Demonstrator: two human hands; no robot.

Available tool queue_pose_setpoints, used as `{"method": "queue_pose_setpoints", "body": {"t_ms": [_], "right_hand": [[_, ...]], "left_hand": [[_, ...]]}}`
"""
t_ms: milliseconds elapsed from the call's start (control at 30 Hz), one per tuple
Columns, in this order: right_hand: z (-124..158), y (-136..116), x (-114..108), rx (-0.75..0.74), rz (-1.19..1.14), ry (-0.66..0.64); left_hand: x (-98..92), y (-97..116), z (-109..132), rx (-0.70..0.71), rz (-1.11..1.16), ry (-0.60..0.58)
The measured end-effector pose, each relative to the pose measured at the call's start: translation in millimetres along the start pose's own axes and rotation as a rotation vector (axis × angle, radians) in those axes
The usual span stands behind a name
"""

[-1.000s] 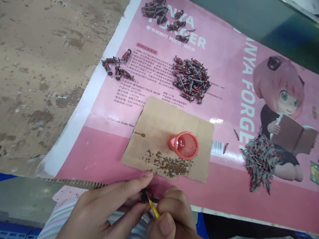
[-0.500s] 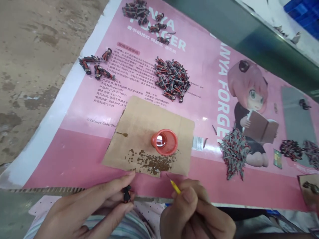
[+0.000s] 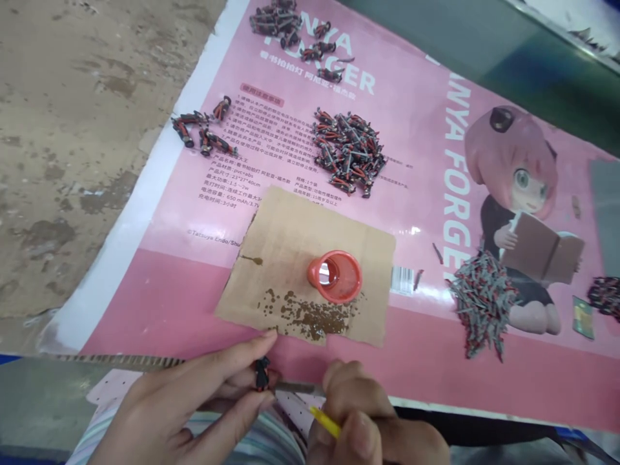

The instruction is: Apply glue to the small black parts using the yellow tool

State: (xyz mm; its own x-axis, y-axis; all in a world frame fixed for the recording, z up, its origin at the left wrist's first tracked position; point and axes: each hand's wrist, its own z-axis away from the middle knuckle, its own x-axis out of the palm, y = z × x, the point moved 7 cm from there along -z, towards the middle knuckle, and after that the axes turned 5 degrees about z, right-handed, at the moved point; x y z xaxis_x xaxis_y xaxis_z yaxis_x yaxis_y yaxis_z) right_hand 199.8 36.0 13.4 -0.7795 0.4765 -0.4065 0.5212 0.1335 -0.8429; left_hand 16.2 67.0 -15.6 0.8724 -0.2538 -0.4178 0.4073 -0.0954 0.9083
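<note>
Between the thumb and fingers of my left hand (image 3: 208, 394) is a small black-and-red figurine (image 3: 262, 373), held near the table's front edge. My right hand (image 3: 372, 420) grips a thin yellow-tipped paintbrush (image 3: 325, 422); its fine tip points left toward the figurine, and I cannot tell whether they touch. Beyond both hands lies a piece of brown cardboard (image 3: 285, 219) spotted with dark wet stains. On it a small red cup (image 3: 349, 298) with liquid inside stands with its opening toward me.
A pink printed sheet (image 3: 165, 290) covers the table. Piles of dark figurines (image 3: 346, 152) lie at the middle, a smaller group (image 3: 203, 134) at the left and more at the back. Thin grey-and-red pieces (image 3: 484, 300) are heaped at the right. A raised green-grey ledge (image 3: 484, 45) runs along the back.
My right hand has brought the paintbrush left and down, from beside the cardboard's front edge to near the figurine. The whole view has shifted, so the table things appear further right.
</note>
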Motion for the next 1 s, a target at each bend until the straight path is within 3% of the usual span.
{"method": "queue_pose_setpoints", "body": {"t_ms": [167,267,333,433,567,733,900,1000], "right_hand": [[-3,-12,29,0.02,-0.07,0.01],[4,-18,33,0.071,-0.083,0.195],[11,-19,34,0.132,-0.078,0.242],[15,-18,39,0.158,-0.062,0.166],[14,-15,37,0.1,-0.021,0.17],[14,-11,41,0.032,0.026,0.025],[15,-9,41,0.037,-0.015,0.005],[12,-10,34,0.031,-0.045,0.079]], "left_hand": [[1.6,-2,-1,-0.052,0.082,-0.056],[3.1,-2,-1,-0.054,0.108,-0.062],[2.5,-2,0,-0.051,0.115,-0.047],[2.0,-4,0,-0.068,0.127,-0.044],[1.3,-3,2,-0.066,0.153,-0.051],[-0.1,-4,3,-0.139,0.053,0.02],[-1.5,-13,13,-0.226,-0.058,0.088],[-4.5,-23,24,-0.218,-0.058,0.087]]}}
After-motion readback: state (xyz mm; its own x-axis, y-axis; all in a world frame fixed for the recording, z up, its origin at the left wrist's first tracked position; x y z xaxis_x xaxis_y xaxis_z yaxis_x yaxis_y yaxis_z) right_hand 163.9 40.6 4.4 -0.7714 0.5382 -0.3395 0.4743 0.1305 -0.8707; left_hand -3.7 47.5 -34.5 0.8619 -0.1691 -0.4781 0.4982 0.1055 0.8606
